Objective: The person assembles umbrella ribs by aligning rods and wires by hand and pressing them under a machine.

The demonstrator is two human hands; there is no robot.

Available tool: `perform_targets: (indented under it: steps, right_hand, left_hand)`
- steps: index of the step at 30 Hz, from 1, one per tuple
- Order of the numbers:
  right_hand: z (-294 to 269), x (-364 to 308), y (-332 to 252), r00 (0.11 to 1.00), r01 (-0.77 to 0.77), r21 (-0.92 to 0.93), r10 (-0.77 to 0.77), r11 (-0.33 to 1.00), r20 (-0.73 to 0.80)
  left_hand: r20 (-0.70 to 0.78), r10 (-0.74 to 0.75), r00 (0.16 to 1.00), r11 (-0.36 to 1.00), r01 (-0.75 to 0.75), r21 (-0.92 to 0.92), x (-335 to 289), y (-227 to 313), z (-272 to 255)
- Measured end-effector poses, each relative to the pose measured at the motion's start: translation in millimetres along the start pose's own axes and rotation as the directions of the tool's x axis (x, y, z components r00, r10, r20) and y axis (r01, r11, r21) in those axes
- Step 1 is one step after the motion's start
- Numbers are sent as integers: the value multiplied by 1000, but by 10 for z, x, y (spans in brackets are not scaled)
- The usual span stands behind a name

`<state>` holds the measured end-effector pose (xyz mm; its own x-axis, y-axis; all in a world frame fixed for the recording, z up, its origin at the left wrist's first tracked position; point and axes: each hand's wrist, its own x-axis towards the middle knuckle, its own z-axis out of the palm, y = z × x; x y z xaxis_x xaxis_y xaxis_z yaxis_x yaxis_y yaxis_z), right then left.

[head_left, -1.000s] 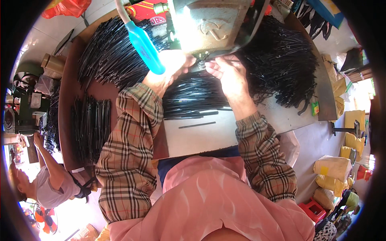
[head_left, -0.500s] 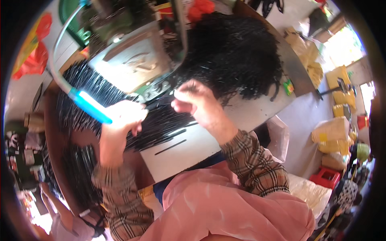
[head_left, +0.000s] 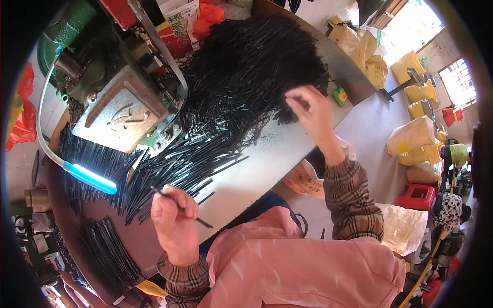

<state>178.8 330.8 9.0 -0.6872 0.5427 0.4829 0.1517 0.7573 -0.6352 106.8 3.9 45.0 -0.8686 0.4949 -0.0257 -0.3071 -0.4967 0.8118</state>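
My left hand [head_left: 175, 222] is closed around a thin black strip [head_left: 204, 223], whose two ends stick out on either side of the fingers. It is above the near edge of the work table, just below a loose spread of black strips [head_left: 174, 163]. My right hand [head_left: 314, 114] is at the right edge of a big heap of black strips [head_left: 251, 61]. Its fingers are bent with a gap between thumb and forefinger, and nothing shows in them. Left of the heap stands a green machine with a pale metal front plate [head_left: 120, 115].
A blue-ended lamp [head_left: 91, 177] on a bent tube shines by the machine. Aligned black strips [head_left: 109, 249] lie at the table's left. A small green packet [head_left: 339, 96] sits near the table's right edge. Sacks [head_left: 411, 136] and a red stool [head_left: 415, 196] stand on the floor at right.
My hands have moved apart from in front of the machine. The left came back toward me with the strip; the right went out to the heap. The whole view has shifted too.
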Motion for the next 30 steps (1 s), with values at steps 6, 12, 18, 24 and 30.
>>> perform_targets:
  steps: [6,12,18,24,30]
  right_hand:
    - [-30,322,139,913,401,-266,-360,876,193]
    - [-101,419,-27,802,582,-190,-518,791,298]
    - [304,203,-1157,556,793,85,-772,604,308]
    - [1016,-75,-1485,870,37,467,-259,883,420]
    - [1359,-193,-1478,771,-482,616,-32,622,636]
  left_hand:
    - [-85,10,996,972,11,235,79,-92,-142]
    - [-185,-28,982,948,85,307,151,-14,-40]
    - [-226,-39,973,962,98,254,435,-123,-107]
    - [-235,21,972,982,24,187,568,-143,-190]
    - [-177,28,984,985,3,172,601,-174,-322]
